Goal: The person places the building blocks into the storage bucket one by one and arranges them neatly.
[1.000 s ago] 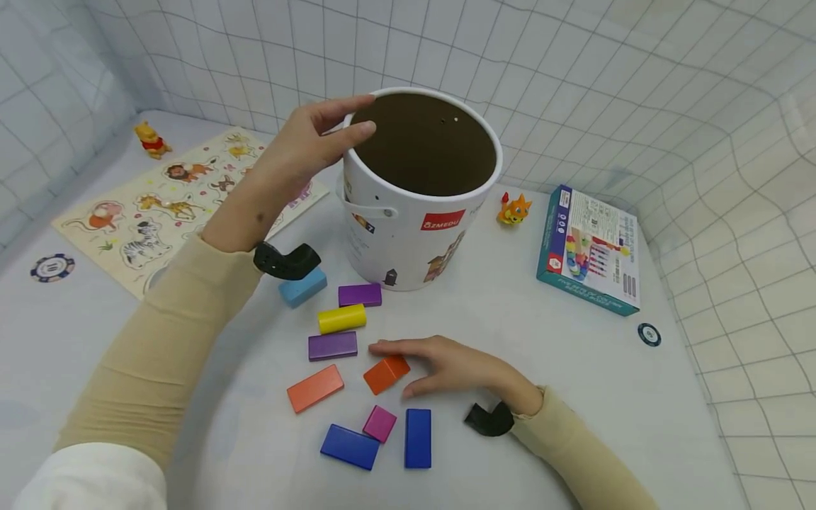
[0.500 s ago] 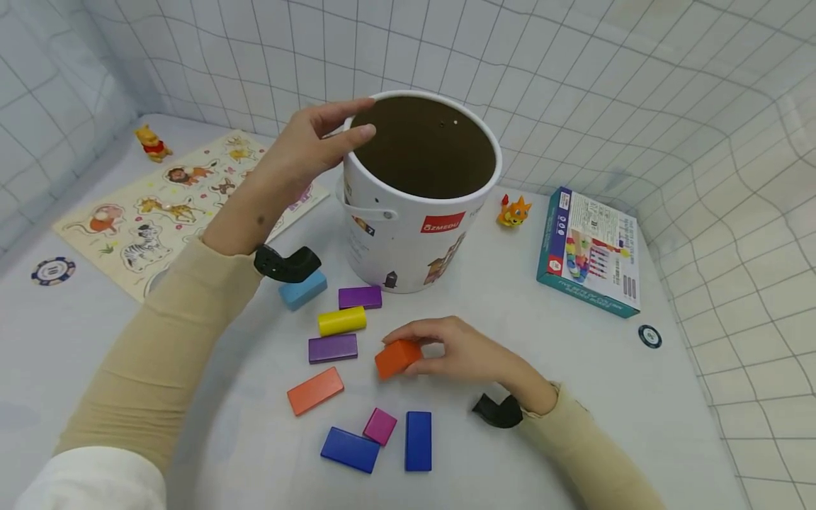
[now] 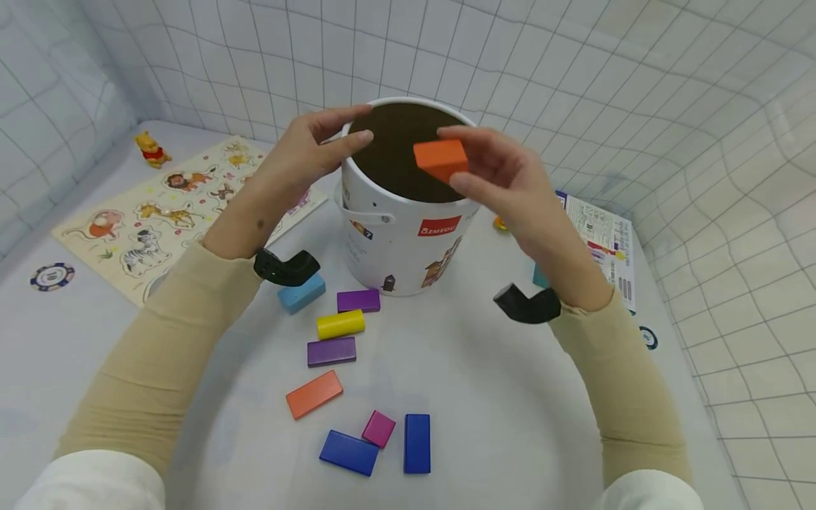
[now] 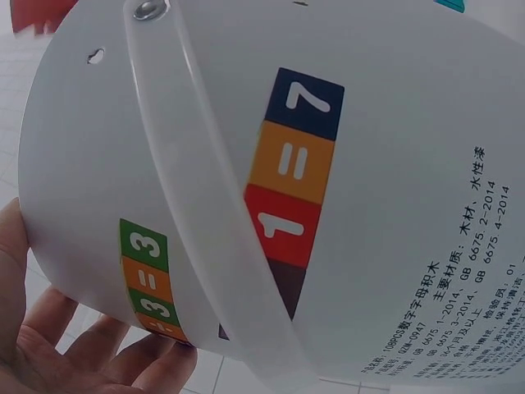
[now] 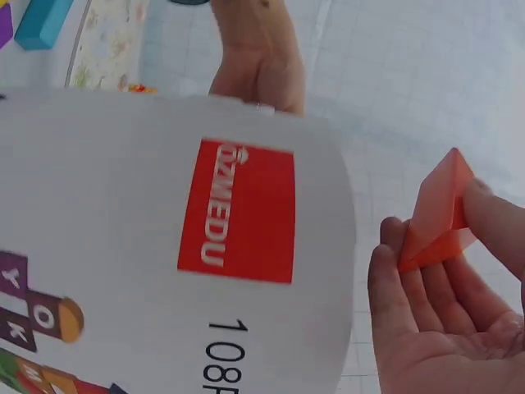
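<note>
A tall white bucket (image 3: 408,248) with a red label and a swing handle stands upright at the back middle. My left hand (image 3: 319,145) grips its rim on the left, thumb over the edge; the left wrist view shows the fingers (image 4: 98,345) along the outer wall. Between thumb and fingers, my right hand (image 3: 510,170) pinches an orange block (image 3: 441,159) over the bucket's mouth, near the right rim. From the right wrist camera the block (image 5: 439,213) shows beside the bucket's top edge. The hand hides part of the rim.
Several blocks lie in front: light blue (image 3: 302,293), purple (image 3: 331,351), a yellow cylinder (image 3: 341,324), coral (image 3: 314,394), magenta (image 3: 379,429) and blue (image 3: 417,444). An animal puzzle board (image 3: 159,205) and bear figure (image 3: 151,149) are left; a box (image 3: 615,248) is right, partly hidden.
My right hand has taken hold of the orange block on the table, lifted it and carried it up and forward over the bucket. My left hand stays at the rim.
</note>
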`<state>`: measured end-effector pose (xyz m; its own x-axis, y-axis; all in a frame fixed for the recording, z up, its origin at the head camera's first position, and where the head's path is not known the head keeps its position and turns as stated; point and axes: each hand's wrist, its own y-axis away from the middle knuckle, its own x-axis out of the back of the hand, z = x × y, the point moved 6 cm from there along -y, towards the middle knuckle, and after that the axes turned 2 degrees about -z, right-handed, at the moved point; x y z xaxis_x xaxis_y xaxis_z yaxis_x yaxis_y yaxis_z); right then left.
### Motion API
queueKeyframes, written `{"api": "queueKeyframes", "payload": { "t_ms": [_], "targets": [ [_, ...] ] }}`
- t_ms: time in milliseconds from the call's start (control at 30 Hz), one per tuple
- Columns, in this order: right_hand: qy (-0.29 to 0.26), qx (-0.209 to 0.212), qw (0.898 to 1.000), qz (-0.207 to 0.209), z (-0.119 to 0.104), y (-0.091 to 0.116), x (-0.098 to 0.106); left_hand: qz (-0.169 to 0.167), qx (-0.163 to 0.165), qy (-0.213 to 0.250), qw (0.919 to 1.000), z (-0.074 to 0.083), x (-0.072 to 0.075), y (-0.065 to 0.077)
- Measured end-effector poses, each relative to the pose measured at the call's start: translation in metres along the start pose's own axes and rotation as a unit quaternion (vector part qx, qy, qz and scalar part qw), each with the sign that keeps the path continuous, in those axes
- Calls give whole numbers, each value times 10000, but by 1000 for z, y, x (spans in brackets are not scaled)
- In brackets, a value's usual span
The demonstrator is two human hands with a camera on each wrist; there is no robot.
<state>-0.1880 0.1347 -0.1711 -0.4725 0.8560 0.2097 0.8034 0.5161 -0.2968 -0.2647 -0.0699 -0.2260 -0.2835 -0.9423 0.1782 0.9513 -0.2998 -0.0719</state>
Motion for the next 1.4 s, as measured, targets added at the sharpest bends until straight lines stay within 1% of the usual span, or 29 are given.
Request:
{"api": "queueKeyframes", "payload": {
  "t_ms": [67, 100, 167, 267, 400, 500, 533, 600, 633, 667, 700, 767, 800, 833, 867, 900, 933, 967, 1033, 1100, 1133, 1167, 1200, 1233, 1267, 1300, 1333, 1367, 1400],
  "targets": [
    [323, -385, 9986, 137, 2, -16, 4, 12, 35, -19, 10000, -2, 0, 0],
    [571, -593, 9965, 158, 5, -24, 6, 18, 67, -21, 10000, -3, 0, 0],
    [1102, -1007, 9887, 115, 13, -37, 10, 28, 128, -52, 9999, -4, 0, 0],
    [1856, -1407, 9725, -76, 28, -55, 17, 25, 121, -59, 9999, -4, 0, -1],
    [2682, -1747, 9457, -567, 47, -73, 20, 28, 58, -24, 10000, -3, -1, -1],
    [3142, -2011, 9237, -874, 57, -81, 18, 59, 84, -9, 9999, -4, 0, 0],
    [3260, -2063, 9178, -939, 59, -83, 17, 66, 93, 3, 9999, -4, 0, 1],
    [3457, -2073, 9100, -973, 62, -86, 16, 79, 109, 28, 9999, -4, 1, 1],
    [3479, -2029, 9106, -924, 61, -86, 15, 76, 119, 49, 9999, -5, 1, 2],
    [3497, -1900, 9136, -831, 60, -86, 15, 72, 122, 56, 9999, -5, 1, 2],
    [3424, -1712, 9213, -682, 57, -85, 15, 71, 132, 58, 9999, -5, 0, 2],
    [3080, -1233, 9431, -235, 48, -79, 15, 48, 135, 89, 9999, -6, 0, 1],
    [2785, -925, 9560, 22, 41, -74, 15, 32, 132, 111, 9998, -6, -1, 1],
    [2412, -586, 9683, 284, 34, -68, 15, 18, 129, 139, 9998, -6, -1, 0],
    [2007, -247, 9780, 518, 28, -60, 15, 12, 119, 149, 9998, -7, -1, 0],
    [1588, 52, 9845, 736, 22, -51, 15, 4, 117, 166, 9998, -7, -2, -1],
    [1185, 347, 9880, 932, 17, -41, 15, -10, 108, 193, 9998, -7, -2, -1],
    [852, 616, 9886, 1076, 14, -30, 15, -11, 108, 188, 9998, -7, -3, -2],
    [352, 996, 9864, 1257, 13, -6, 14, -4, 93, 150, 9998, -7, -3, -2],
    [78, 1118, 9845, 1352, 18, 19, 12, 17, 118, 71, 9999, -7, -3, -2],
    [2, 1095, 9847, 1358, 22, 32, 10, 21, 119, 48, 9999, -7, -3, -2],
    [-39, 999, 9863, 1309, 28, 45, 7, 27, 120, 34, 9999, -7, -3, -2],
    [-24, 813, 9892, 1219, 35, 57, 4, 28, 120, 49, 9999, -6, -3, -2],
    [-59, 608, 9932, 996, 43, 68, -2, 33, 121, 50, 9999, -6, -3, -2],
    [-90, 369, 9969, 683, 53, 77, -8, 35, 114, 58, 9999, -5, -3, -2],
    [-98, 98, 9995, 275, 64, 86, -16, 35, 88, 75, 9999, -4, -3, -2],
    [-159, -195, 9994, -220, 76, 95, -25, 39, 73, 87, 9999, -3, -3, -2],
    [-221, -447, 9957, -778, 88, 103, -35, 49, 61, 93, 9999, -2, -2, -1],
    [-260, -701, 9882, -1340, 99, 111, -45, 67, 55, 82, 9999, -2, -2, -1]
  ]
}}
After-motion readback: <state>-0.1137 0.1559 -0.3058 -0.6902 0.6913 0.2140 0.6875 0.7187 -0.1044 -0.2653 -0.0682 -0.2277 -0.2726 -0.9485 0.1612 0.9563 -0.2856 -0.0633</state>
